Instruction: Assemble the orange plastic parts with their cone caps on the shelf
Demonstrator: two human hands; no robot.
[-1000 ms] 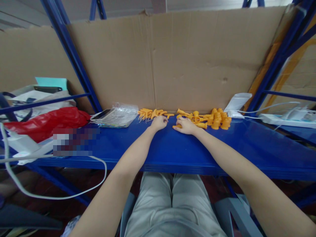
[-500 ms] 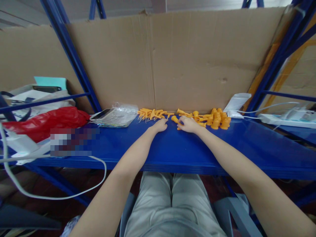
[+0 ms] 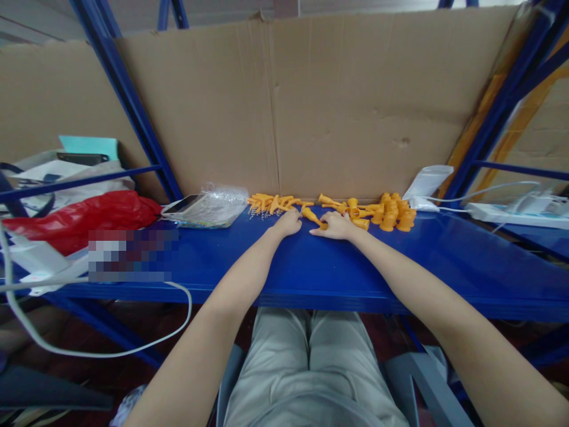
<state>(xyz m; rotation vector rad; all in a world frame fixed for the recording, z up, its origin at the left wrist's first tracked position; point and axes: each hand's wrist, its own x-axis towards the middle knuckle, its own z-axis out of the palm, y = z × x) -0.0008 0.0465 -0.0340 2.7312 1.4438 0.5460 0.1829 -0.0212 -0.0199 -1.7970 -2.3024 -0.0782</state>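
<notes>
Trousers (image 3: 306,362): lap under the table edge, the wearer seated, so the 2 forearms (image 3: 237,290) reach well forward.
Table (image 3: 306,273): blue, with small orange parts gathered toward its far side, within arm's reach.
Right hand (image 3: 338,226): thumb and fingers closed on the narrow end of 1 orange piece (image 3: 312,216), probably to leave its flared end free.
Left hand (image 3: 290,222): fingers curled together just beside that flared end; whether they hold anything, I cannot tell.
Orange piece: between the 2 hands, slanting; whether it touches the table is unclear.
Handles (image 3: 269,204): orange, with metal spirals, heaped beyond the left hand, presumably sorted by kind.
Loose pieces (image 3: 353,209): jumbled beyond the right hand, mostly on their sides.
Standing pieces (image 3: 389,217): packed upright farther right, seemingly for order.
Clear bag (image 3: 220,210): flat, left of the handles.
White bag (image 3: 429,185): propped beyond the standing pieces.
Cardboard (image 3: 338,107): upright behind everything, perhaps to stop parts falling off.
</notes>
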